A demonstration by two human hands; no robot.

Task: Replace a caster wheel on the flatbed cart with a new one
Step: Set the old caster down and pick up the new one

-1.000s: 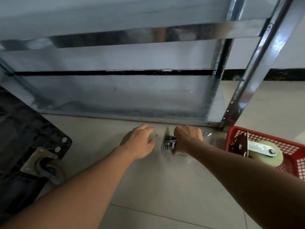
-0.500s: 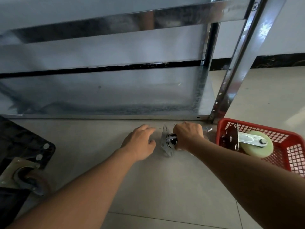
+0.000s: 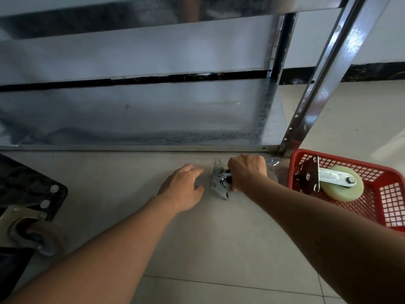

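Note:
A caster (image 3: pixel 220 182) with a silver mounting plate stands on edge on the tiled floor in front of a metal shelf. My right hand (image 3: pixel 246 171) grips its wheel end, which the fingers hide. My left hand (image 3: pixel 183 187) hovers just left of the plate with relaxed fingers, holding nothing. At the left edge lies the black flatbed cart (image 3: pixel 24 194), overturned, with a worn caster (image 3: pixel 28 231) bolted to its corner. Another caster (image 3: pixel 337 183) with a pale green wheel lies in a red basket (image 3: pixel 388 207) on the right.
The metal shelf unit (image 3: pixel 140 119) rises right behind my hands, its shiny upright post (image 3: pixel 317 93) meeting the floor beside the basket. A small clear bag with metal parts (image 3: pixel 272 161) lies behind my right hand. Bare tiles stretch toward me.
The view has shifted right, pushing the cart toward the left edge. My right hand keeps its grip on the caster; my left hand has drawn slightly away from the plate.

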